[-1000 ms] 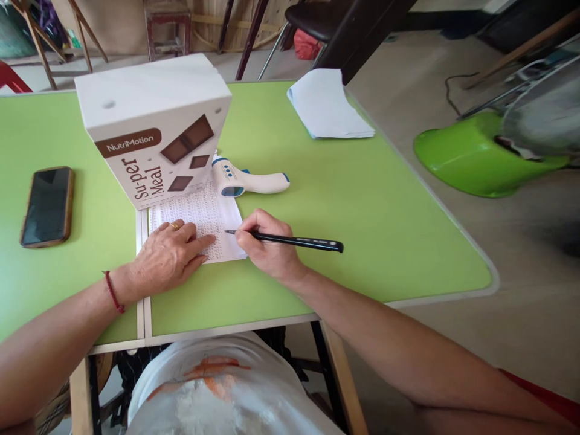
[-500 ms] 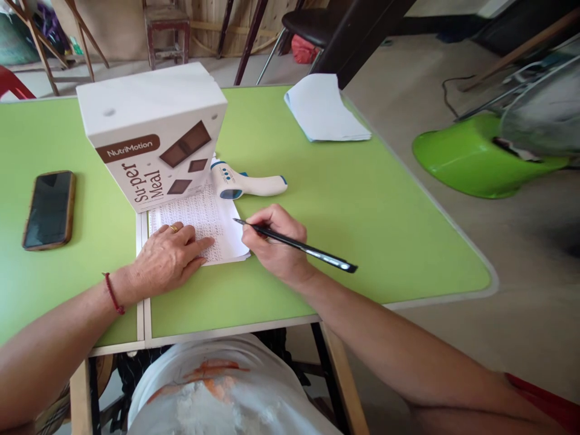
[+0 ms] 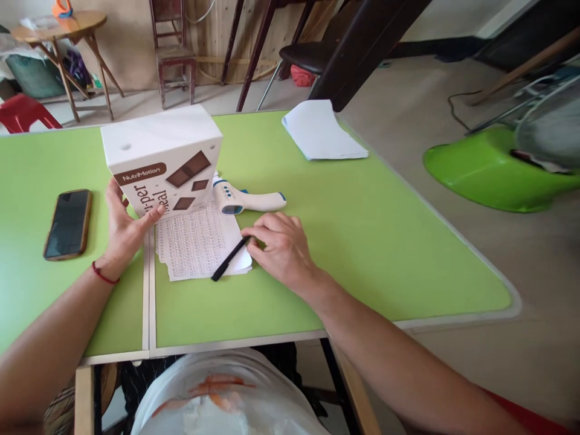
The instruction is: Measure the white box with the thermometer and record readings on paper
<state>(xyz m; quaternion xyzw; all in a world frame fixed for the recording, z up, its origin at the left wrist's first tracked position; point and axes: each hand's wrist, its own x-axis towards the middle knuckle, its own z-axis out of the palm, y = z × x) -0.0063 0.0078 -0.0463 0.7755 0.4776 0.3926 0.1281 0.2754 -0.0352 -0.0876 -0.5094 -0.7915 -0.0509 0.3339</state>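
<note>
My left hand (image 3: pixel 124 226) is closed on the lower left corner of a white NutriMotion box (image 3: pixel 158 130), thumb across the front and the other fingers partly hidden at its side. Under the box's front edge lie sheets of handwritten paper (image 3: pixel 190 241). A black pen (image 3: pixel 229 260) slants over their right side. Its upper end is at the pinched fingertips of my right hand (image 3: pixel 281 244). Right of the box, a white and blue infrared thermometer (image 3: pixel 249 199) lies with its handle pointing right, just beyond my right hand.
A phone (image 3: pixel 67 223) in a brown case lies left on the green table (image 3: pixel 371 241). Folded white sheets (image 3: pixel 321 130) lie by the far right edge. Beyond the table stand a wooden chair (image 3: pixel 174 54), a red stool (image 3: pixel 27 112) and a green plastic seat (image 3: pixel 480 169).
My left hand has gone from the paper to the box, which looks slightly turned. The pen has swung from a writing grip to a slant across the sheets. The camera view has shifted.
</note>
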